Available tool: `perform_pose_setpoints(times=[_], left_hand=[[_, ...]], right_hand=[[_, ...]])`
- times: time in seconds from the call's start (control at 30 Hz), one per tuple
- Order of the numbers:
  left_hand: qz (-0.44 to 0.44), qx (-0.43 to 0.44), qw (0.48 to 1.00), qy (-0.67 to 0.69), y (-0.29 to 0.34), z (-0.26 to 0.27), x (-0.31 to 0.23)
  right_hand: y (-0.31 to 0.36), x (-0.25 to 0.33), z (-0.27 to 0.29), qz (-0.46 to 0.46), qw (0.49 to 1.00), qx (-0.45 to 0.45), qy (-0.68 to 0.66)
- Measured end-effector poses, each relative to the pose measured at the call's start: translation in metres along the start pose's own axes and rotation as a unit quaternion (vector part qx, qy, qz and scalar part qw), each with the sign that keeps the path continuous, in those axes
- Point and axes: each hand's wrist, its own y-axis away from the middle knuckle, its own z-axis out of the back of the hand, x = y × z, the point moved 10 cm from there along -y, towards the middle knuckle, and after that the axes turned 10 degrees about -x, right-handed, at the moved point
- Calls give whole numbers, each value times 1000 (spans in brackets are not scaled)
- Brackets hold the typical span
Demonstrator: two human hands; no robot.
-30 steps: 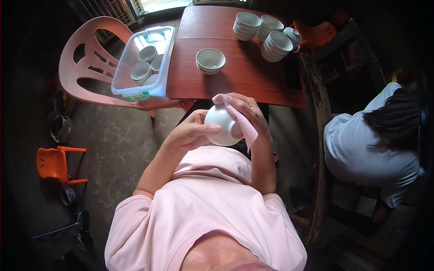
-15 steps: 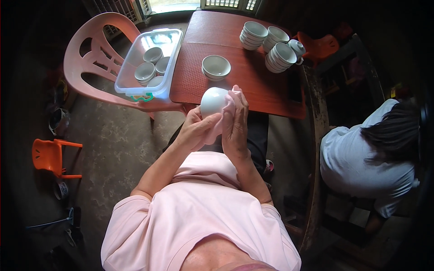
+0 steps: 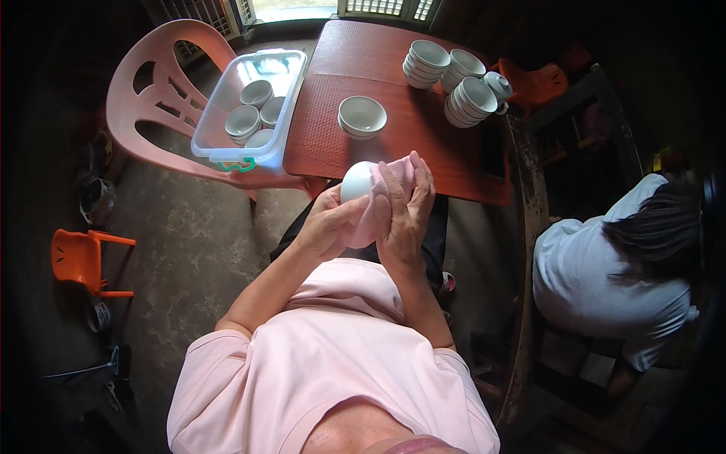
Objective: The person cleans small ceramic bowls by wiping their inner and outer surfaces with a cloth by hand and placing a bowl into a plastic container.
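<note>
A white bowl [image 3: 355, 182] is held at the near edge of the red table, its outside turned up. My left hand [image 3: 330, 222] grips its left and lower side, fingers closed round it. A pink cloth [image 3: 373, 221] covers the bowl's right part. My right hand [image 3: 407, 212] presses the cloth against the bowl, its fingers bent over the cloth. Beyond my hands, a bowl [image 3: 362, 117] stands upright on the table, with another rim showing beneath it.
The red table [image 3: 318, 155] carries several stacked bowls [image 3: 428, 63] and a lidded white cup [image 3: 497, 85] at far right. Left, a clear plastic box [image 3: 290, 117] with bowls sits on a pink chair [image 3: 121, 98]. A person in white [image 3: 597, 265] bends at right, beyond a wooden beam [image 3: 522, 325].
Both hands have drawn slightly nearer with the bowl and cloth. My right hand has shifted right and its fingers have spread over the cloth, which covers more of the bowl.
</note>
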Motion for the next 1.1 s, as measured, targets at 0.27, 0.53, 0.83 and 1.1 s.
perform_pose_setpoints(times=[0.27,0.53,0.83,1.1], left_hand=[[-14,-10,1000,24,-1,-3,-11],[4,6,1000,19,-2,-3,-26],[-45,1,998,-37,0,-2,-36],[-116,143,834,-521,17,-27,-9]], right_hand=[[10,-2,14,28,997,0,69],[4,-9,16,13,997,8,-80],[15,-42,-4,-225,877,36,-422],[-8,35,5,145,986,36,-72]])
